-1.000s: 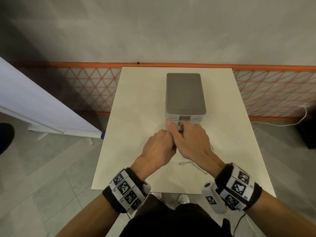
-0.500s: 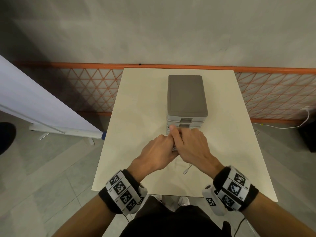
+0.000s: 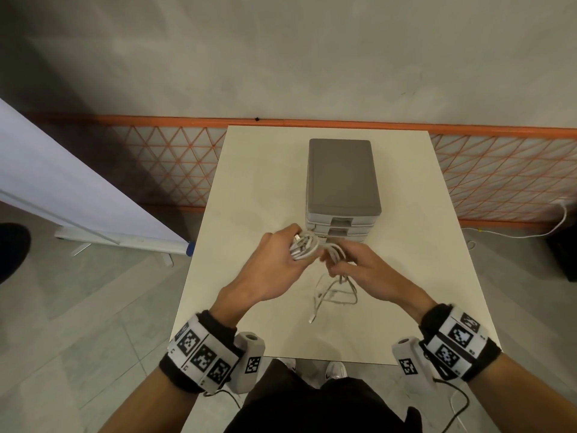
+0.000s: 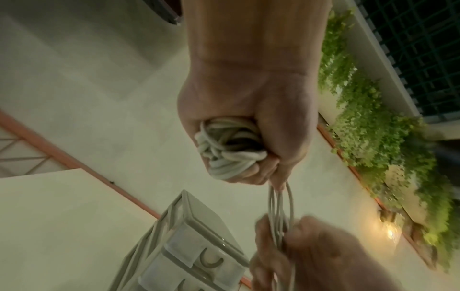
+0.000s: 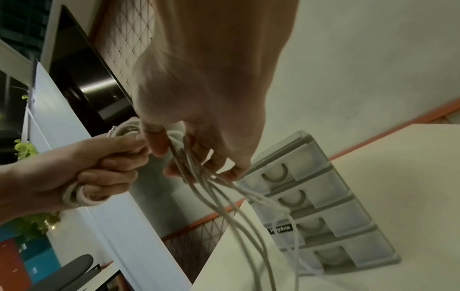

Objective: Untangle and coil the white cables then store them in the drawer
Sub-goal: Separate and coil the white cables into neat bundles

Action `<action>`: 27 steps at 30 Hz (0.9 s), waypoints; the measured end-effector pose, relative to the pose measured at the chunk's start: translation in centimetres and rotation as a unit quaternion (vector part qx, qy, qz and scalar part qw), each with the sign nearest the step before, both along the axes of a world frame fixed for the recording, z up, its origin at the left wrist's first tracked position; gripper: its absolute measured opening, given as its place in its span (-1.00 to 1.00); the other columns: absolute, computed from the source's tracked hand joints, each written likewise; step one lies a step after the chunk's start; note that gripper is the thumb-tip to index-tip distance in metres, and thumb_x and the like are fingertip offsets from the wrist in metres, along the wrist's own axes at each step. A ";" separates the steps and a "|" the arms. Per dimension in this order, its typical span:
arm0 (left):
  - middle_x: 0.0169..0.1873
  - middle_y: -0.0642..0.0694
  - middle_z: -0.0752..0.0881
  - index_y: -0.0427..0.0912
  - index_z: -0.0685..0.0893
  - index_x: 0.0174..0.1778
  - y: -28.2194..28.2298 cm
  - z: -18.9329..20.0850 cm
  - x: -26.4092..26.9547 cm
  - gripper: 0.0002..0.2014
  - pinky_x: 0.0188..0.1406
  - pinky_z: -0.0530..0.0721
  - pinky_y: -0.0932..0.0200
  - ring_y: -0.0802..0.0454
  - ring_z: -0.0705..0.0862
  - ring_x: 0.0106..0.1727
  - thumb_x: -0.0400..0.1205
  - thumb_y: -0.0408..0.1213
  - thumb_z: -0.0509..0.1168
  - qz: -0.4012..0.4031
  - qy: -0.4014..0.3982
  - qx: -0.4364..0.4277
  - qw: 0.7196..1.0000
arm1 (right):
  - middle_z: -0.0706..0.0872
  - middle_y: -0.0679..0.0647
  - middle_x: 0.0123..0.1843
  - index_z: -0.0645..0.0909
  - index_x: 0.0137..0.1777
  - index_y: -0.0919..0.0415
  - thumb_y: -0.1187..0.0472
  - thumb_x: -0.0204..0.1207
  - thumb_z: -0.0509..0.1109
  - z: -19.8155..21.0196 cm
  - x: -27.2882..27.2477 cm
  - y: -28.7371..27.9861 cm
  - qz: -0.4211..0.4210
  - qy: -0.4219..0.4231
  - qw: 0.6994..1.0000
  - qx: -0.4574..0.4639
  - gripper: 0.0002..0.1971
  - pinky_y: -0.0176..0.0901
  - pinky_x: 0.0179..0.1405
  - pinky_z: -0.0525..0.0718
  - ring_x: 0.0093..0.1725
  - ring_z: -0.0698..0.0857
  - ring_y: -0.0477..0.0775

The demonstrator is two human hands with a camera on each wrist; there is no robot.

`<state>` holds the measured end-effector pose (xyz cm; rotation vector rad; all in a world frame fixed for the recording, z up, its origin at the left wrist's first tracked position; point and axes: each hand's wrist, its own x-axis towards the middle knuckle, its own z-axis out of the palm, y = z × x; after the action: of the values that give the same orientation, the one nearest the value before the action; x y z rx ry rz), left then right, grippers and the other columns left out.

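My left hand (image 3: 281,257) grips a bundle of coiled white cables (image 3: 304,246), raised over the middle of the cream table (image 3: 249,214). The left wrist view shows the coil (image 4: 229,149) packed inside my fist (image 4: 248,137). My right hand (image 3: 349,264) pinches several loose strands (image 5: 199,177) running out of the bundle. Those strands hang down to the table, where a loop and a plug end (image 3: 312,318) lie. The grey drawer unit (image 3: 342,179) stands just behind my hands, and all the drawers (image 5: 298,196) that show are closed.
A white board (image 3: 62,189) leans on the floor to the left of the table. An orange mesh barrier (image 3: 499,176) runs along the wall behind. Another white cable (image 3: 530,232) lies on the floor at the right.
My hands were pressed together low in front of the drawer unit. They have risen and parted, the left holding the coil and the right drawing loose strands out to the right.
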<state>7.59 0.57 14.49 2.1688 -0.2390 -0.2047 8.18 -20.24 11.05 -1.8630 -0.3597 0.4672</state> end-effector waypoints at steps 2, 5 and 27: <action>-0.48 0.14 0.59 0.00 0.51 -0.29 0.2 0.3 0.2 -0.72 -0.57 0.43 0.29 0.22 0.45 -0.56 0.59 -0.03 0.47 0.052 -0.004 -0.078 0.996 | 0.68 0.02 -0.29 0.62 -0.15 0.25 0.26 0.62 0.26 0.0 -0.4 0.1 0.001 0.010 1.000 -0.012 -0.84 0.02 0.02 0.58 -0.17 0.65 0.06; -0.55 0.06 0.48 -0.13 0.48 -0.30 -0.1 0.3 0.3 -0.70 -0.69 0.36 0.21 0.12 0.33 -0.61 0.61 -0.15 0.47 0.139 0.017 -0.195 0.971 | 0.56 0.02 -0.39 0.57 -0.19 0.26 0.24 0.77 0.15 0.4 -0.8 1.5 -0.058 0.046 0.997 0.025 -0.70 -0.01 -0.09 0.59 -0.30 0.60 0.11; -0.57 0.00 0.50 -0.19 0.58 -0.43 -3.1 -1.9 0.5 -0.75 -0.60 0.45 0.20 0.03 0.43 -0.54 0.52 -0.36 0.47 0.238 0.123 -0.251 0.930 | 0.64 0.01 -0.12 0.48 0.16 0.18 0.04 0.56 0.28 2.7 -2.9 5.9 0.038 -0.161 0.945 -0.281 -0.72 -0.11 -0.24 0.59 -0.26 0.59 -0.01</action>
<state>8.07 -2.53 12.55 1.6107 0.3478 -0.1183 5.29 -14.32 13.72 -2.5017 -0.5613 0.3351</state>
